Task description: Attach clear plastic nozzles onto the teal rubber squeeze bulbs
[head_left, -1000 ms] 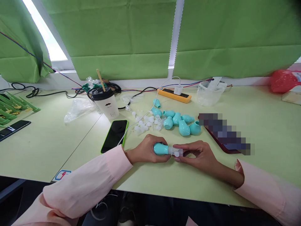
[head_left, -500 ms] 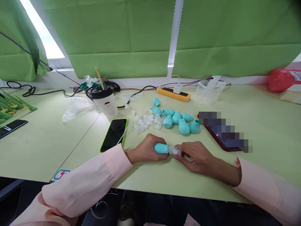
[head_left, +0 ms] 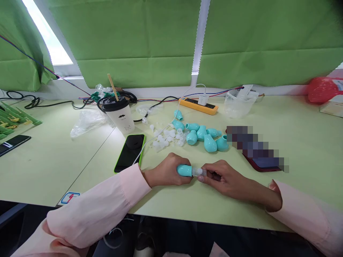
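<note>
The teal bulb [head_left: 184, 170] lies right of the green-edged phone [head_left: 130, 153], inside the left hand [head_left: 168, 170], which curls round it. The right hand [head_left: 226, 179], farther from the phone, points inward, pinching the clear tube [head_left: 196, 172].

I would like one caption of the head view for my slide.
Left hand grips a turquoise bulb while right hand pinches its translucent tip.

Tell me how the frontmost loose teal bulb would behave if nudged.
The frontmost teal bulb would probably roll in a curve, being rounded with a narrower neck. Pushed right, it may knock the neighbouring bulb. Its glossy skin could feel slippery.
</note>
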`<state>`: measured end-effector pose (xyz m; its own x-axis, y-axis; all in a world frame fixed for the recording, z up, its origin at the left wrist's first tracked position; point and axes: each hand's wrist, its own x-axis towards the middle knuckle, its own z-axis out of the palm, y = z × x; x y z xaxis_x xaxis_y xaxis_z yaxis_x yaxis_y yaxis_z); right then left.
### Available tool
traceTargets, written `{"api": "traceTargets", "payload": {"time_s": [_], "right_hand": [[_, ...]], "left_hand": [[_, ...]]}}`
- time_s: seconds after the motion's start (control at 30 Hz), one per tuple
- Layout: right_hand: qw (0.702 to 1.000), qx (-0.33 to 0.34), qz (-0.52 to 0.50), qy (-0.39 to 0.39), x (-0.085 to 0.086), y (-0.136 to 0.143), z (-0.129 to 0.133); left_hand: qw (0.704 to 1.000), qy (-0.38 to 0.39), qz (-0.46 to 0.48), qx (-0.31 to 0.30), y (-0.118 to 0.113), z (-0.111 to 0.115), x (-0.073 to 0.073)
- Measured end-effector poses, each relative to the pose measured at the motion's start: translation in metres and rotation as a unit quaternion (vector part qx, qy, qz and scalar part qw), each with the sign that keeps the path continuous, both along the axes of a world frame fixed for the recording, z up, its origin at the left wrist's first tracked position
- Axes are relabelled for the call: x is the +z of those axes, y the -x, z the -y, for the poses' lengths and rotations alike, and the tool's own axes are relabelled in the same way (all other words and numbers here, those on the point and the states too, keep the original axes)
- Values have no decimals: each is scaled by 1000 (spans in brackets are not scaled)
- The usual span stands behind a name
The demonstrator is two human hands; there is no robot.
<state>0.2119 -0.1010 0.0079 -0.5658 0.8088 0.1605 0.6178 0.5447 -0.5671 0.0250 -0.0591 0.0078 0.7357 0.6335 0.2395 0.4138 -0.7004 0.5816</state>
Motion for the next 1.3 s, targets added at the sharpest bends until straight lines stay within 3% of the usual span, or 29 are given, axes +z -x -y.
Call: {"api": "traceTargets", "payload": {"time_s": [0.27, 0.5, 0.73, 0.97, 1.07, 1.13, 1.2, 1.3], "right_hand": [[985, -46, -92, 140, -3, 5, -3], [963, -68, -165, 203, -4, 10, 1], [950, -113, -255, 141, -10, 12, -2], [925, -106, -355, 79, -15, 12, -6], [916, -93, -387, 42, -14, 10, -8], [911, -90, -402, 32, -12, 8, -9], [907, -88, -409, 45, -11, 6, -8], [903, -90, -409, 94, -9, 5, -5]], "left_hand": [[1000, -28, 3, 13, -1, 2, -2], [999, -20, 15, 26, -2, 4, -1], [999, 26, 35, 28, -2, 8, 9], [991, 79, 57, -88, 3, 10, 11], [992, 44, 58, -105, 6, 4, 14], [996, -22, 68, -56, 11, -7, 19], [992, -104, 44, 56, 18, -22, 23], [952, -212, -77, 207, 29, -45, 24]]}}
